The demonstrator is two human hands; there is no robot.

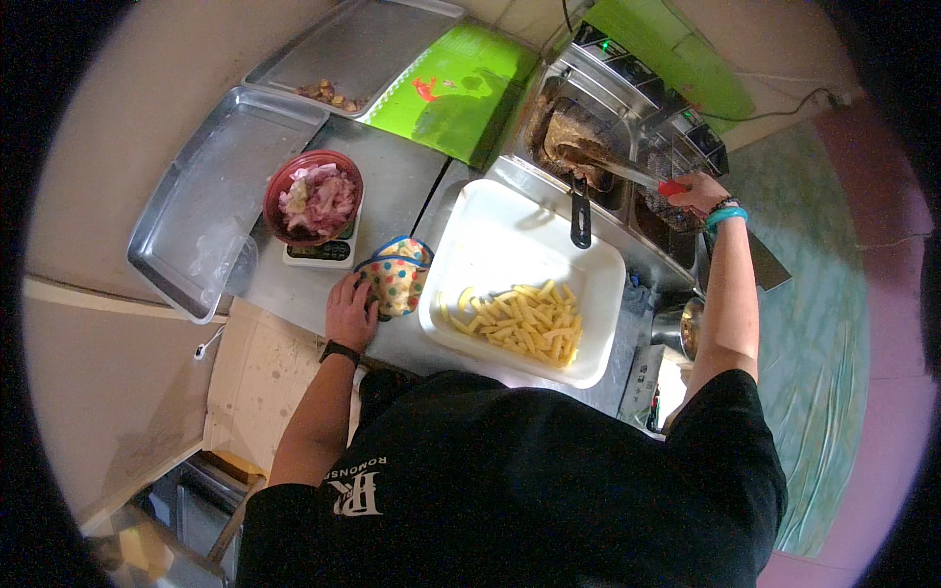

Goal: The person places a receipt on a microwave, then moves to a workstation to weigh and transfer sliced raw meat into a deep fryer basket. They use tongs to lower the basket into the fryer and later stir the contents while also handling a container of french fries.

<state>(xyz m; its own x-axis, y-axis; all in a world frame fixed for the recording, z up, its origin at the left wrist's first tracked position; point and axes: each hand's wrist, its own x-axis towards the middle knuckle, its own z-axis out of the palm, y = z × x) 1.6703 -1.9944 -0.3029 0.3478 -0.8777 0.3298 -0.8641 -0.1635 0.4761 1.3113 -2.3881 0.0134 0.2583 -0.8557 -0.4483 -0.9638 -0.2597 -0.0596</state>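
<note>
My right hand [698, 195] grips the red handle of a long metal utensil [632, 173], which looks like tongs. Its dark far end reaches into a wire frying basket [570, 136] in the left well of a double deep fryer [537, 165]. What lies in the basket is too dark to tell. That basket's black handle [581, 217] hangs over a white plastic tub [507, 228], where pale cut French fries [533, 323] lie along the near side. My left hand [351, 309] rests on the steel counter, fingers slightly apart, against a polka-dot cloth mitt [397, 279].
Left of the tub, a red-brown bowl of raw meat [320, 198] sits on a digital scale [320, 253]. Metal trays [213, 176] line the left side, one [353, 44] holding browned pieces. A green panel [470, 81] stands behind. Near my right arm are a metal pot [669, 331] and a box [643, 382].
</note>
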